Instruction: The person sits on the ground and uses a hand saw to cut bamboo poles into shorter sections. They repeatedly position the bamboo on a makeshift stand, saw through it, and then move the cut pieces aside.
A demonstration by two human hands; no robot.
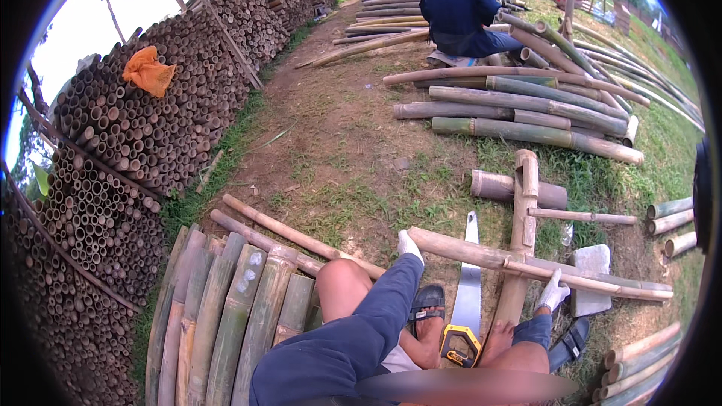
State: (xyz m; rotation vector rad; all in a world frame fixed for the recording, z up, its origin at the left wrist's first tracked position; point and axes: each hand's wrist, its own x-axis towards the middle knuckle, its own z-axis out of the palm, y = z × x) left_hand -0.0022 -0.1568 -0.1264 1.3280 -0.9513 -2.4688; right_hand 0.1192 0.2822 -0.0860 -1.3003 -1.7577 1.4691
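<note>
Wearing a white glove, my left hand (pixel 408 246) grips the left end of a long bamboo pole (pixel 470 249). The pole lies across a bamboo work support (pixel 513 293) in front of me. A thinner bamboo stick (pixel 587 280) lies along the pole's right half. My gloved right hand (pixel 553 295) is closed at this stick from the near side, its fingers partly hidden. Between my feet, a handsaw (pixel 469 293) with a yellow and black handle lies on the ground, its blade passing under the pole.
The support rests on a short thick bamboo log (pixel 556 194). Right of it sits a grey block (pixel 592 280). Thick bamboo poles (pixel 241 301) lie at my left, more (pixel 526 128) ahead. A tall bamboo stack (pixel 150 128) lines the left. A person in dark clothes (pixel 460 11) sits ahead.
</note>
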